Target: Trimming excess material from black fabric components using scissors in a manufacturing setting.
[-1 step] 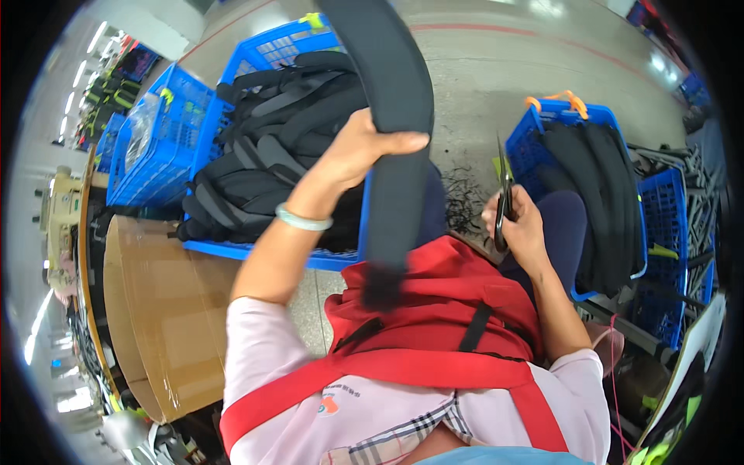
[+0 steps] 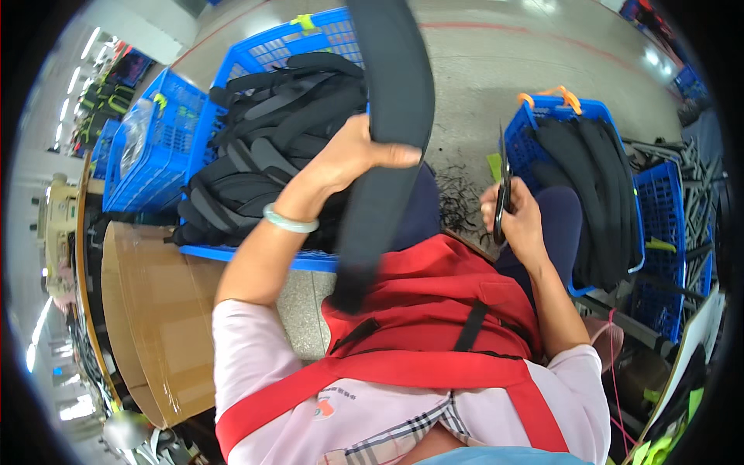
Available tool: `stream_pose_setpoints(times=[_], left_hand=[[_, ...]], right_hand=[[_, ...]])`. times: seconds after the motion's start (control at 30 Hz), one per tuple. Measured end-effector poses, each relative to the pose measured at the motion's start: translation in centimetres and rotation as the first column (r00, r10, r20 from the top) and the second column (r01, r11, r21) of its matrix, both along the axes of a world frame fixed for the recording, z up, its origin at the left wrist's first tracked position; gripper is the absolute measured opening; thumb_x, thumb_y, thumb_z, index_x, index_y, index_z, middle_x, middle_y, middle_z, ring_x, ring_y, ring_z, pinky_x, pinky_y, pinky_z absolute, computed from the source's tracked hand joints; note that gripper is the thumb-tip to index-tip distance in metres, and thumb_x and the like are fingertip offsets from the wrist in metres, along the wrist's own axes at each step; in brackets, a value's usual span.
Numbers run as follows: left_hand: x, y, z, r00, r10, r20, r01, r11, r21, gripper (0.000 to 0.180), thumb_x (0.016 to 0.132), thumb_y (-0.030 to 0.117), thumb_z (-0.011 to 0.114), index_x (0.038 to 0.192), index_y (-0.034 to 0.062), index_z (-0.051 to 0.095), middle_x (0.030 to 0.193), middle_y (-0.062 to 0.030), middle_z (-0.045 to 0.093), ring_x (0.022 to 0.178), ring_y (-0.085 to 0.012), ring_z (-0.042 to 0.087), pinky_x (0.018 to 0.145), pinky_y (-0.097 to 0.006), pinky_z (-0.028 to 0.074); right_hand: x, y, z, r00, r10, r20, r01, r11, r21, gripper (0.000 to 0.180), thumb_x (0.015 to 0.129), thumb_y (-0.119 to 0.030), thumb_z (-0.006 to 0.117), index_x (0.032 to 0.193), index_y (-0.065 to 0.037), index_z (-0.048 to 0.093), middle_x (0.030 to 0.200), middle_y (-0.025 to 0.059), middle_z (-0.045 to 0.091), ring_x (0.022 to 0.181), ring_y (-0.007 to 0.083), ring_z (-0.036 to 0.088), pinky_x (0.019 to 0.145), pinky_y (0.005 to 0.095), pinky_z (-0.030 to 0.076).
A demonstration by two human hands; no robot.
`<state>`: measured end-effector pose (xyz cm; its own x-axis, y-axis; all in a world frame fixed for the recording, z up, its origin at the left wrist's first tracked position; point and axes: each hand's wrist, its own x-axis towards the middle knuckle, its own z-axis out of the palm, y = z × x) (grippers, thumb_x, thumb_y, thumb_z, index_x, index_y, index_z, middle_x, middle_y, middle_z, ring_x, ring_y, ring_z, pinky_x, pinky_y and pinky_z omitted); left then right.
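Note:
My left hand (image 2: 364, 155) grips a long, wide black padded strap (image 2: 395, 85) near its middle, with the thumb across its face. The strap's upper end runs out of the picture at the top. Its lower end hangs blurred over the red apron (image 2: 442, 287) on my lap. In my right hand (image 2: 518, 213) is a pair of black-handled scissors (image 2: 504, 174), held upright with the blades pointing away from me. The scissors are apart from the strap. Beyond my left hand stands a blue plastic crate (image 2: 248, 53) heaped with similar black and grey straps (image 2: 271, 147).
At the right, another blue crate (image 2: 523, 139) holds long black straps (image 2: 593, 186), with more crates (image 2: 659, 201) behind it. Black scraps (image 2: 461, 198) litter the floor between. A cardboard box (image 2: 159, 310) and stacked blue crates (image 2: 147, 170) stand at the left.
The strap's lower end has swung left over the apron, and my left hand has shifted slightly left and down. My right hand keeps the scissors in nearly the same place.

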<state>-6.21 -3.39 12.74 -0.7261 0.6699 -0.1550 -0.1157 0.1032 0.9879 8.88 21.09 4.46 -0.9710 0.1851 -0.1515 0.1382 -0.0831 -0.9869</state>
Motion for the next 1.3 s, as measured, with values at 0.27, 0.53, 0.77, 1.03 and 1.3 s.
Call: stream_pose_setpoints(times=[0.27, 0.53, 0.77, 1.03, 1.3], left_hand=[[4.5, -0.5, -3.2, 0.774, -0.628, -0.081, 0.444, 0.629, -0.638, 0.04, 0.069, 0.009, 0.079, 0.103, -0.0047, 0.063, 0.086, -0.0202, 0.066, 0.082, -0.0309, 0.063, 0.079, -0.038, 0.049], [11.5, -0.4, -4.4, 0.991, -0.025, -0.131, 0.036, 0.996, 0.087, 0.008, 0.087, -0.001, 0.065, 0.095, -0.003, 0.067, 0.087, -0.0077, 0.064, 0.073, -0.0124, 0.06, 0.067, -0.026, 0.05], [11.3, 3.2, -10.1, 0.812, 0.061, 0.58, -0.357, 0.838, 0.412, 0.022, 0.093, 0.006, 0.06, 0.115, 0.002, 0.057, 0.109, -0.0076, 0.062, 0.1, -0.0165, 0.061, 0.089, -0.033, 0.05], [8.7, 3.3, -11.4, 0.808, 0.079, 0.584, -0.477, 0.669, 0.57, 0.028, 0.089, -0.003, 0.06, 0.114, 0.0106, 0.063, 0.117, -0.0069, 0.064, 0.117, -0.0223, 0.058, 0.104, -0.044, 0.046], [8.2, 2.9, -12.2, 0.858, 0.094, 0.504, -0.418, 0.698, 0.581, 0.029, 0.088, -0.004, 0.061, 0.111, 0.0119, 0.065, 0.115, -0.0055, 0.065, 0.114, -0.0219, 0.06, 0.1, -0.043, 0.049]], right_hand=[[-2.4, 3.5, 0.9, 0.998, 0.014, 0.063, -0.007, 0.994, -0.105, 0.022, 0.082, -0.02, 0.075, 0.091, -0.007, 0.059, 0.064, -0.0012, 0.054, 0.057, 0.0078, 0.05, 0.053, 0.0212, 0.039], [-0.8, 3.2, -1.7, 0.982, -0.189, 0.022, 0.181, 0.89, -0.419, 0.015, 0.088, -0.016, 0.07, 0.089, -0.008, 0.058, 0.068, 0.0043, 0.061, 0.059, 0.0121, 0.059, 0.058, 0.025, 0.046], [1.1, 0.7, -1.4, 0.992, -0.12, 0.028, 0.119, 0.882, -0.456, 0.014, 0.09, -0.018, 0.066, 0.096, -0.005, 0.062, 0.077, 0.0075, 0.066, 0.068, 0.0127, 0.061, 0.065, 0.0257, 0.049], [2.4, -0.9, -1.9, 0.993, 0.029, 0.113, 0.001, 0.966, -0.259, 0.02, 0.085, -0.013, 0.072, 0.098, -0.005, 0.059, 0.08, 0.0083, 0.067, 0.07, 0.0126, 0.061, 0.065, 0.0249, 0.047], [2.3, -1.2, -2.0, 0.992, 0.047, 0.116, -0.023, 0.98, -0.199, 0.022, 0.084, -0.012, 0.073, 0.098, -0.004, 0.057, 0.077, 0.0057, 0.065, 0.065, 0.0103, 0.058, 0.061, 0.0234, 0.046]])
